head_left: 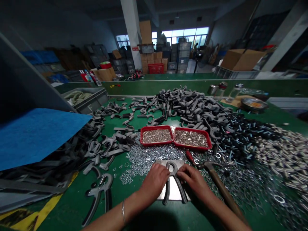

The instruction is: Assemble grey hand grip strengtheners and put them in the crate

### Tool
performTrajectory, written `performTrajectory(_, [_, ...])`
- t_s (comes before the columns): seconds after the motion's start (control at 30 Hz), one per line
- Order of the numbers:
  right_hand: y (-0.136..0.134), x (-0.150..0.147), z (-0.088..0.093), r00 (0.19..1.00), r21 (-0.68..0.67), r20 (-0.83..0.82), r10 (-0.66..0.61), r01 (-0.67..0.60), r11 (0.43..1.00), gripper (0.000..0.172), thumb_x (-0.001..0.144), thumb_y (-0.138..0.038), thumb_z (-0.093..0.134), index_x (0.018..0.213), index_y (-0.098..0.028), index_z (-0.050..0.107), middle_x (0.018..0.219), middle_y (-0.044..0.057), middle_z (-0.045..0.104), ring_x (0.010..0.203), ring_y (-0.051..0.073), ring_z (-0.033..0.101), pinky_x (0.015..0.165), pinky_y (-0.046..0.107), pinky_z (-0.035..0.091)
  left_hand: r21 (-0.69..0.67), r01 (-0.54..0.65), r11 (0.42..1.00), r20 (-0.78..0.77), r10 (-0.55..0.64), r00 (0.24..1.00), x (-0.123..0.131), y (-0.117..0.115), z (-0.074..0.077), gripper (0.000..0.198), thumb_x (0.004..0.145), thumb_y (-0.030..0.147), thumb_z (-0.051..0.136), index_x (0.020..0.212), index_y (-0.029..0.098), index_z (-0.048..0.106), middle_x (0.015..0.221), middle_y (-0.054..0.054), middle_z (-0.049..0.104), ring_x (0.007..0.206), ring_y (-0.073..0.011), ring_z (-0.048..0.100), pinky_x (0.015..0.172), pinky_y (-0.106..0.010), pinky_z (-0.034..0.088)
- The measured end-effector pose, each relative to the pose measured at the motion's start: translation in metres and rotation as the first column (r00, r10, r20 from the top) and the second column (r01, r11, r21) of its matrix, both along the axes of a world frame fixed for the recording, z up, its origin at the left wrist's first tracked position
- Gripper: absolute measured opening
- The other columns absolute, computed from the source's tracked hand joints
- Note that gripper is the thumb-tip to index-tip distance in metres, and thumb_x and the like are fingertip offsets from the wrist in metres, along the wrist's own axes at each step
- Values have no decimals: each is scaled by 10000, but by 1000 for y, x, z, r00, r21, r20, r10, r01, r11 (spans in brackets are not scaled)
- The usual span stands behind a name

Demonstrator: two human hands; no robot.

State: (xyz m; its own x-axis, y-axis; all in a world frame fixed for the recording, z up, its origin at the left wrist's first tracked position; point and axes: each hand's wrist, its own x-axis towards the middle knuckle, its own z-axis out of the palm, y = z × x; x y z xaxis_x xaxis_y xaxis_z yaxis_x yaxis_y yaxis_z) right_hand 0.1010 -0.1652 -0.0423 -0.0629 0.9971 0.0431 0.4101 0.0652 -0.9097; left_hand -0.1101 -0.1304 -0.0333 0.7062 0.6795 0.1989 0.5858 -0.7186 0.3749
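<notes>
Left hand (155, 179) and right hand (192, 178) grip a grey clamp (173, 173) with splayed, dark handles (166, 193).

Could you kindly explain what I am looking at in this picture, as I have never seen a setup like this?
Of course. There is no machine here: a person works with bare hands, and the single picture comes from a camera worn on their head, looking forward and down.

The left hand grips one side of a grey clamp-like tool above a metal plate. The right hand has its fingers at the other side; whether they pinch something small is hard to tell.

On the green tabletop lie loose metal rings, a hammer and a heap of grey parts. Two red trays hold small metal pieces.
</notes>
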Motion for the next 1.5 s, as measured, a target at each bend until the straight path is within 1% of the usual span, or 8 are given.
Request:
performTrajectory(0.17, [3,-11,-16,975,203,213,63,-107,973,168,973,-318,539,877,-220,637,909,64,648,923,249,579,877,431,478,-133,-151,979,183,174,967,-17,20,11,192,969,188,539,1144,190,618,1160,-79,643,1110,-222,576,1004,-411,466])
performTrajectory(0.47, [10,-20,-23,878,341,475,60,-247,907,187,1009,-270,480,907,-197,619,906,89,642,885,236,573,793,392,514,25,-167,986,138,162,977,-33,105,42,172,990,184,486,1011,164,655,1029,-73,686,1012,-200,619,970,-374,466])
performTrajectory(0.73, [7,-16,-17,778,279,614,133,-372,885,214,1016,-233,444,918,-201,631,924,85,667,843,227,604,733,365,542,94,-214,972,-48,219,975,-26,160,34,199,960,172,502,975,148,699,993,-88,692,982,-201,631,938,-340,480])
performTrajectory(0.9, [-2,-3,-4,759,223,611,226,-439,870,280,1008,-183,432,1226,-248,594,1168,84,672,1031,242,610,872,381,550,122,-283,951,-222,305,926,-20,181,27,201,916,96,523,911,97,724,985,-160,691,983,-240,646,933,-358,481])
performTrajectory(1.03, [-33,46,0,809,297,585,-57,-148,943,314,1004,-265,429,1301,-270,531,1237,111,632,1110,278,600,953,473,516,135,-344,929,-321,369,872,-15,190,21,125,925,156,597,945,87,699,986,-131,702,966,-237,663,911,-404,509])
performTrajectory(1.1, [-56,77,0,704,342,665,-249,10,940,261,978,-361,464,1181,-247,583,1132,139,648,1017,326,608,885,532,513,146,-355,923,-337,384,860,-13,190,19,142,947,208,592,1003,109,678,1030,-95,697,995,-227,660,921,-424,512])
performTrajectory(1.27, [-93,117,3,495,277,831,-255,31,960,292,895,-503,518,739,-266,591,746,116,620,693,321,571,645,503,486,181,-370,911,-302,410,861,-12,186,15,229,927,52,462,1036,50,663,1025,-199,689,1005,-276,674,898,-370,504])
performTrajectory(1.5, [-80,126,17,642,147,711,-288,264,953,315,844,-580,505,762,-276,518,729,84,659,613,271,633,505,381,504,144,-378,914,-202,401,893,-19,185,14,167,938,130,506,971,117,670,994,-154,712,949,-259,676,880,-349,507])
